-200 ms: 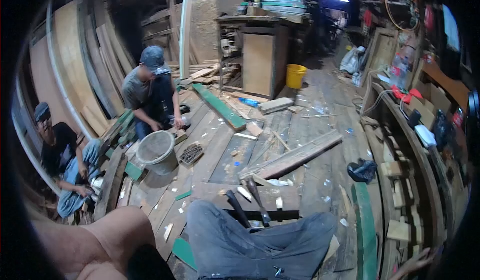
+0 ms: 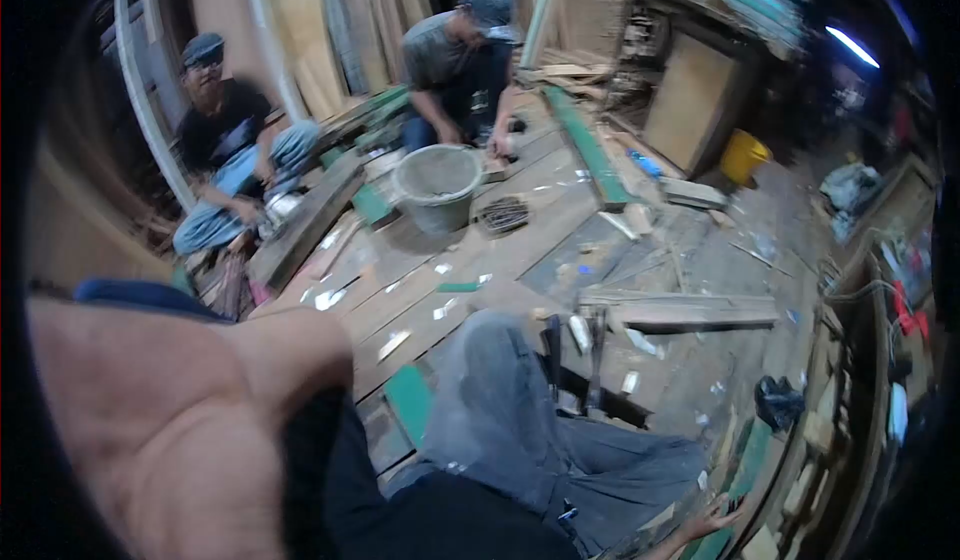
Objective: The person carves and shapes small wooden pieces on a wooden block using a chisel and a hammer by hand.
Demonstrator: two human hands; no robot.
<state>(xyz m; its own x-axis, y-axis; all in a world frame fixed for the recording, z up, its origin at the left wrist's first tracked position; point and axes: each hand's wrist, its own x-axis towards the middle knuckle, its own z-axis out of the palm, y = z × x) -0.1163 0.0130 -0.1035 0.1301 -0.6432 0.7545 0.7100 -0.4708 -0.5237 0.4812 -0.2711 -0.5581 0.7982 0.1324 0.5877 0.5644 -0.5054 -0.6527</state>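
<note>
Right hand (image 2: 712,520)'s got its fingers spread, right by a long, flat green plank (image 2: 750,452) on the scuffed floorboards (image 2: 520,250). Can't tell if they're touching, and the left hand's out of sight.

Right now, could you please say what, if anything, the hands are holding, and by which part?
The right hand is by the green board; whether it grips anything cannot be told. The left hand is out of view.

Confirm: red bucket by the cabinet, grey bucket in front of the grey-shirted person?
No: head view shows a yellow bucket by the cabinet, not a red one. The grey bucket is in front of the grey-shirted person, as you say.
</note>
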